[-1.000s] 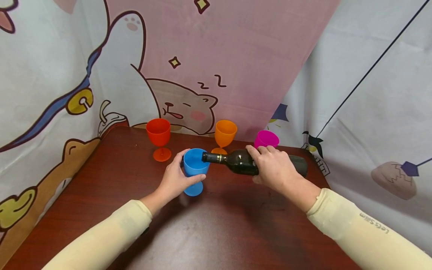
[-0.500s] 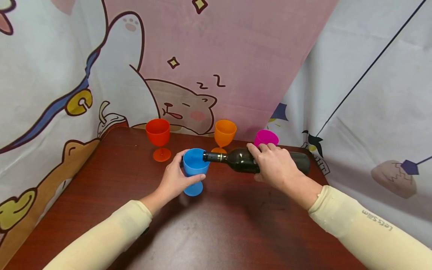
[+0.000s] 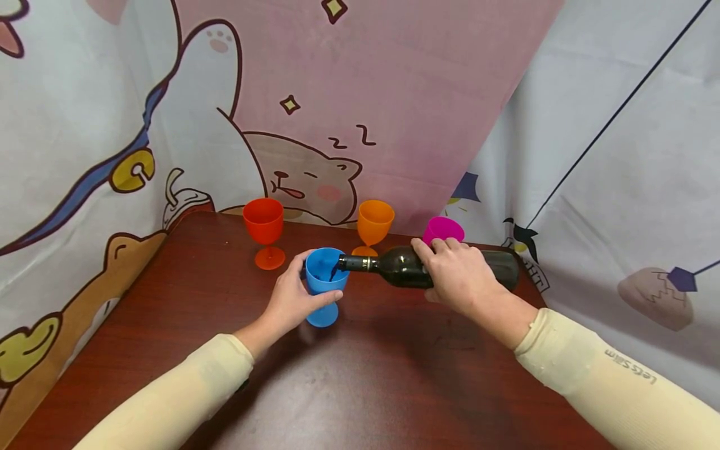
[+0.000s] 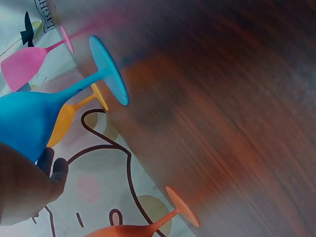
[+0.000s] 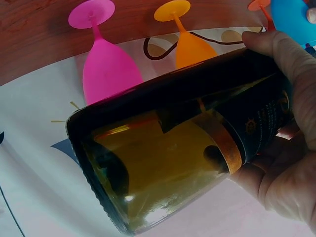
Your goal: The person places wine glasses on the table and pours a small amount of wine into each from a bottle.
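My left hand (image 3: 295,297) holds a blue plastic goblet (image 3: 326,281) round its bowl, thumb at the front and fingers behind. In the left wrist view the foot of the blue goblet (image 4: 108,71) shows close over the table. A dark glass wine bottle (image 3: 405,267) lies almost level in the grip of my right hand (image 3: 458,275). Its mouth reaches over the right rim of the blue goblet, and a thin dark stream of liquid runs down into the bowl. The right wrist view shows the bottle's base (image 5: 148,168) and dark label, with my fingers wrapped round its body.
Behind stand a red goblet (image 3: 264,222), an orange goblet (image 3: 375,222) and a pink goblet (image 3: 444,231), the last partly hidden by the right hand and bottle. Cartoon-printed cloth (image 3: 394,112) hangs round the back and sides of the dark wooden table (image 3: 360,387).
Dark liquid now flows from the bottle mouth, where none showed before. The bottle has shifted slightly right and levelled out, its base end a little higher. The left hand and goblet stay put.
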`<control>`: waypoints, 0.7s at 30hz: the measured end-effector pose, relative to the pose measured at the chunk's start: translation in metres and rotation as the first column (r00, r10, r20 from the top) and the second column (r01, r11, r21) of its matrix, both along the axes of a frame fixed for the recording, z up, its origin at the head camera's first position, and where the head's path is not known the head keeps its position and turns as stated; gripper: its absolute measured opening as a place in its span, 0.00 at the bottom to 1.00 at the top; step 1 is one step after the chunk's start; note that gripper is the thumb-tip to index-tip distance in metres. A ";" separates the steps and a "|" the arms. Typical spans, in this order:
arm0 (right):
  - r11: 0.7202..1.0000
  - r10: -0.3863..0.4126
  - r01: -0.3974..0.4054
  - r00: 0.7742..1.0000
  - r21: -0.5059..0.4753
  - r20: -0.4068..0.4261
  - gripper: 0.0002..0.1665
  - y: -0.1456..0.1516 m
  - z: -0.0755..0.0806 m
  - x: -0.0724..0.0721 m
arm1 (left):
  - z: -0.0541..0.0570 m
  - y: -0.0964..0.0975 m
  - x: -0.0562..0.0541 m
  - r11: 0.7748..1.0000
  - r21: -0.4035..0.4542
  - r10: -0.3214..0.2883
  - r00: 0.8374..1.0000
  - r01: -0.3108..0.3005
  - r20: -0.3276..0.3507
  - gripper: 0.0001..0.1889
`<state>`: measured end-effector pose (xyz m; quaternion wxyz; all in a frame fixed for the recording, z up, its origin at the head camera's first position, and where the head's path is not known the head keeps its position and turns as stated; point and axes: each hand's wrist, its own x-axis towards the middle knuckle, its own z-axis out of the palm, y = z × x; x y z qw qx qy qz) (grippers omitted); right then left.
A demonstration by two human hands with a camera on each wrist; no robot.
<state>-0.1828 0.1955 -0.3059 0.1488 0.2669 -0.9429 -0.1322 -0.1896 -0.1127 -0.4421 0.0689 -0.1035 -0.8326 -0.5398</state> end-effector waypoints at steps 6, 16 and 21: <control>1.000 0.002 -0.002 1.000 -0.004 -0.005 0.54 0.001 -0.001 0.000 | 0.000 0.000 0.000 1.000 0.003 0.006 1.000 -0.006 -0.003 0.52; 1.000 -0.004 0.004 1.000 -0.002 0.001 0.53 0.001 0.001 0.001 | 0.001 0.000 0.001 1.000 -0.005 0.010 1.000 -0.010 0.005 0.52; 1.000 -0.007 0.007 1.000 0.003 0.004 0.51 0.001 0.002 0.002 | 0.001 0.000 0.001 1.000 0.001 0.006 1.000 -0.006 0.002 0.52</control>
